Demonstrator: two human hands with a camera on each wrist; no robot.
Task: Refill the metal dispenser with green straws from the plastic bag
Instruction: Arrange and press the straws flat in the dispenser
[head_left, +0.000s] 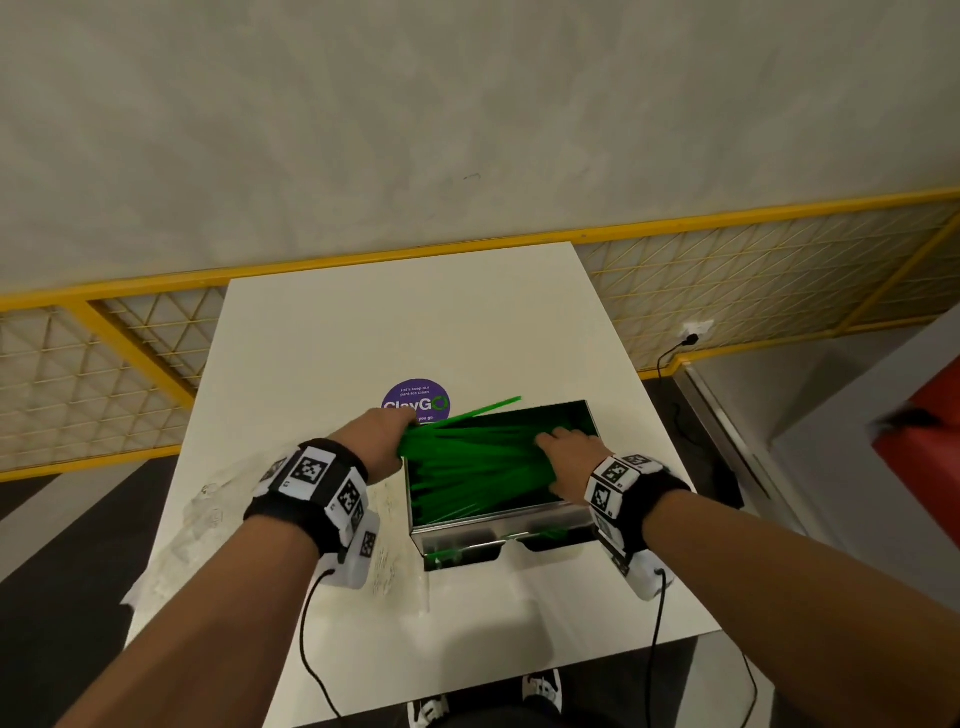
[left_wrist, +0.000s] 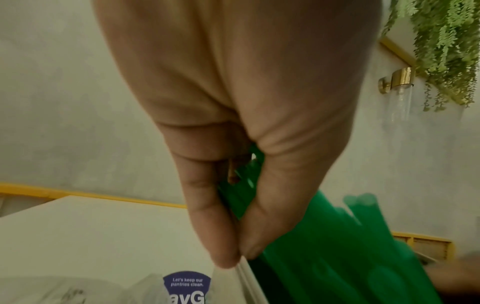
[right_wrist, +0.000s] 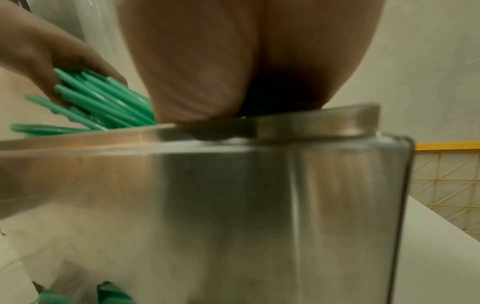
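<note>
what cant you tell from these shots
- Right hand fingertips: the head view shows them sunk among the green straws; the right wrist view is blocked by the palm.
- How full the metal dispenser is: straws cover its inside.
- Plastic bag: contents unclear, too transparent.
- Purple sticker: the left hand partly covers it.

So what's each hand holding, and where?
Left hand grips the green straws at their left ends; right hand rests on them over the metal dispenser.

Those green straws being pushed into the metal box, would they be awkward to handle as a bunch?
Probably: the green straws already fan out unevenly, one poking past the metal dispenser. They look smooth and thin, so likely light and slippery. The left hand grips one end; the right hand rests on the other.
</note>
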